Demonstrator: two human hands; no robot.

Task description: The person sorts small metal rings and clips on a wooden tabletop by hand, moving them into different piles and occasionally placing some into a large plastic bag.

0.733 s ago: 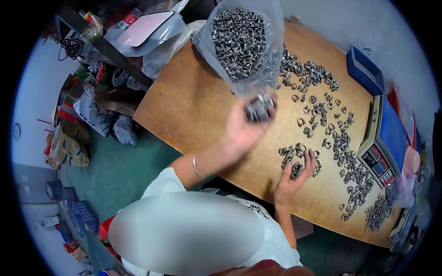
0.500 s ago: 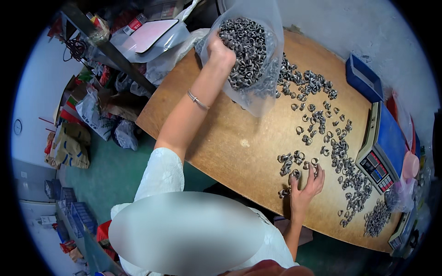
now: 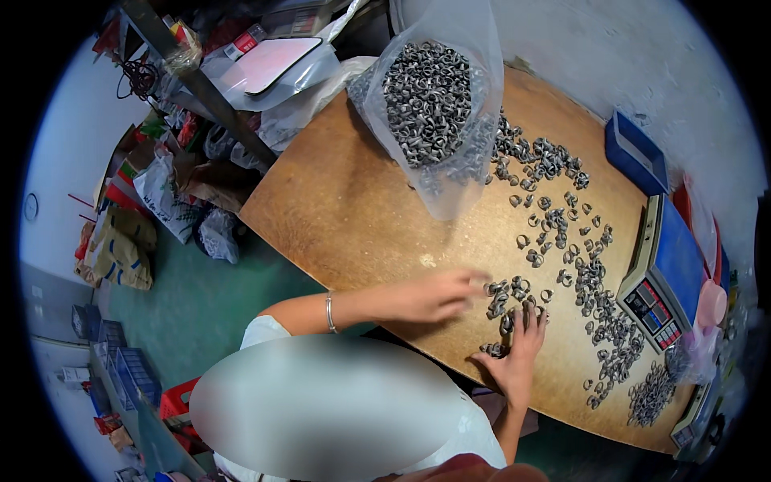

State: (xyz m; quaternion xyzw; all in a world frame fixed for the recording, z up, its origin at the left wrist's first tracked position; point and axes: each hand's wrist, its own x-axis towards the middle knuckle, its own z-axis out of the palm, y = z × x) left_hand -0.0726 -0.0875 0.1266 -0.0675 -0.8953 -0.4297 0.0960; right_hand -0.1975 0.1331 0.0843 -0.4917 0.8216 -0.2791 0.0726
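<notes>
Blurred by motion, my left hand (image 3: 454, 297) hovers over the table near its front edge, its fingertips close to a small group of grey metal rings (image 3: 497, 299). My right hand (image 3: 518, 353) rests on the tabletop with thumb and fingers spread, touching rings of the same group from the near right side. Beyond my hands, a clear plastic bag (image 3: 446, 193) lies open, heaped with many such rings (image 3: 428, 104). Loose rings (image 3: 554, 161) spill out to the right of the bag, and more (image 3: 596, 289) trail down the right side of the table.
On the right of the wooden table (image 3: 345, 217) stands a blue-topped weighing scale (image 3: 673, 257), with a blue tray (image 3: 636, 153) behind it. A denser pile of smaller parts (image 3: 651, 395) lies at the near right. Left of the table are a metal post (image 3: 217, 112) and bags on the green floor.
My left hand has left the ring-filled bag and come down toward the near group of rings. My right hand has shifted slightly nearer and spread its fingers.
</notes>
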